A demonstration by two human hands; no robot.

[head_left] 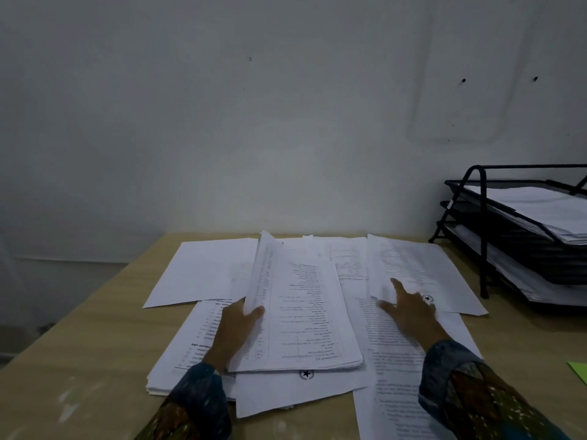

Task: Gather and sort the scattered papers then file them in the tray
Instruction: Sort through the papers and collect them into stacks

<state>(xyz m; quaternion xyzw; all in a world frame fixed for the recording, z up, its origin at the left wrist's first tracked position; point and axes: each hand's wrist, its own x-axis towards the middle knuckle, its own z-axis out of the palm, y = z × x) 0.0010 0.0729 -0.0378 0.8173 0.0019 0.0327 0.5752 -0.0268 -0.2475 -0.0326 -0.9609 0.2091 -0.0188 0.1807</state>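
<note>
Papers (203, 271) lie scattered and overlapping on the counter (79, 360). The left hand (236, 325) pinches the raised left edge of several sheets (263, 271) on the middle stack (311, 328), thumb on top. The right hand (409, 309), fingers spread and straight, rests flat on the papers to the right. The tiered black tray (476, 198), holding paper, stands at the counter's far right, apart from both hands.

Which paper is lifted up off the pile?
The top sheet of the middle stack: the left hand pinches its left edge and curls it upward. The other papers lie flat.
</note>
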